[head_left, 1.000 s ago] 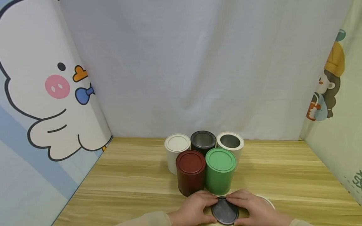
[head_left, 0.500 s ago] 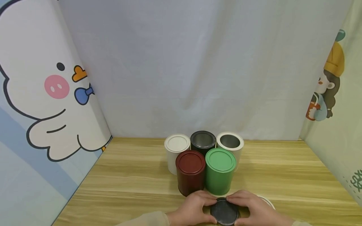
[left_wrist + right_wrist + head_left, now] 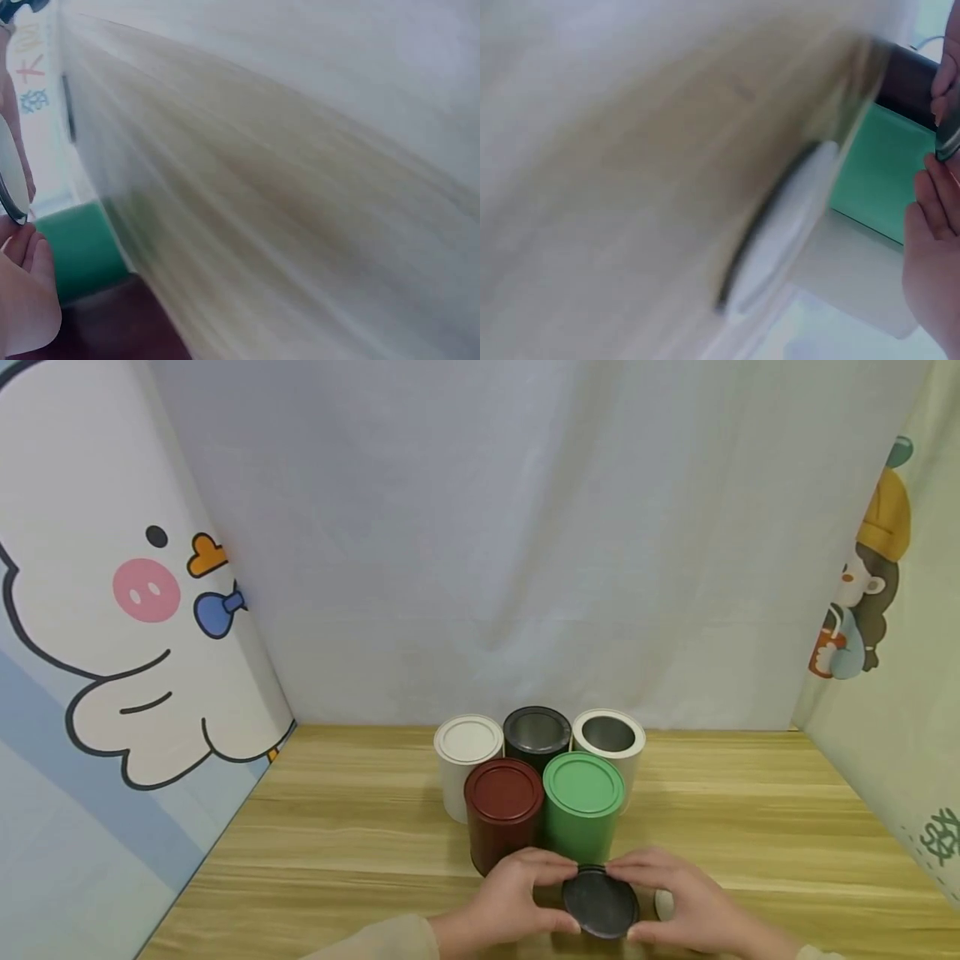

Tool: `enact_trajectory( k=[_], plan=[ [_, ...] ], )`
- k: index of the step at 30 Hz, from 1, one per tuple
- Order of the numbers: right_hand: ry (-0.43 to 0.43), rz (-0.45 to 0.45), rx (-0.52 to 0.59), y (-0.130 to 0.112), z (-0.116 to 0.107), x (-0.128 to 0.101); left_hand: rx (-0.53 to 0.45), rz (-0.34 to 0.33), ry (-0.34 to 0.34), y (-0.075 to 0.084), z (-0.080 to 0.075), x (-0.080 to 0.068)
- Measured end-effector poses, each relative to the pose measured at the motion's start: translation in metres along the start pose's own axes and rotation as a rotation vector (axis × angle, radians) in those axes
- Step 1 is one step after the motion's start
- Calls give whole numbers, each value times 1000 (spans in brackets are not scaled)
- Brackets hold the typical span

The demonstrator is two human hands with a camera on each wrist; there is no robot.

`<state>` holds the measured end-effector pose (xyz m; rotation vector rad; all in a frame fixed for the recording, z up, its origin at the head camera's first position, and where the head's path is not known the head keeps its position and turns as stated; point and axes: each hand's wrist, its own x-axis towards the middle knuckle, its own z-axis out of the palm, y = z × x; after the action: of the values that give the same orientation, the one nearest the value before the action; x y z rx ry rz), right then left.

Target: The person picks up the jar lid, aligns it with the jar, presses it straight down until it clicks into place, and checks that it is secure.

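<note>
A round black lid (image 3: 600, 903) is held between both hands in front of the cans. My left hand (image 3: 517, 893) grips its left rim with thumb and fingers. On the opposite side, the right hand (image 3: 686, 897) grips the rim the same way. Just beyond the fingertips stand a green can (image 3: 583, 818) and a dark red can (image 3: 504, 827), both with lids on. In the wrist views the lid appears nearly edge-on at the frame border. A white lid (image 3: 784, 232) lies on the table beside the right hand, mostly hidden by it in the head view.
Behind the front cans stand a white can (image 3: 459, 785) with a lid, a black can (image 3: 538, 762) showing grey inside its rim, and an open white can (image 3: 628, 768). The wooden table (image 3: 337, 827) ends at a pale curtain (image 3: 420, 568).
Both hands have raised the black lid and shifted it slightly toward the cans. The right hand now covers more of the white lid. The cans stay in place.
</note>
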<state>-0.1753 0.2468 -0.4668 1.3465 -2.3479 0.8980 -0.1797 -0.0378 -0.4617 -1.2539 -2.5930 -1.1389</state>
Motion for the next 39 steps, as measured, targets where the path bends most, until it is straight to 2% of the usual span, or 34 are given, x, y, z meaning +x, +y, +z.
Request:
enact_trajectory(
  k=[4,11,15,26,32,39],
  plan=[
    [2,-21,9,-3,-9,5,2,0,31,8,-4,1],
    [1,-6,-6,-12,-21,15,9,17,79,19,-14,3],
    [28,-55,8,-14,-27,22,25,38,111,26,-22,5],
    [81,-150,56,-16,-45,44,73,154,247,40,-45,14],
    [100,-159,32,-20,-50,54,70,144,286,44,-55,17],
    [94,-91,6,-26,-53,66,42,114,282,44,-68,20]
  ],
)
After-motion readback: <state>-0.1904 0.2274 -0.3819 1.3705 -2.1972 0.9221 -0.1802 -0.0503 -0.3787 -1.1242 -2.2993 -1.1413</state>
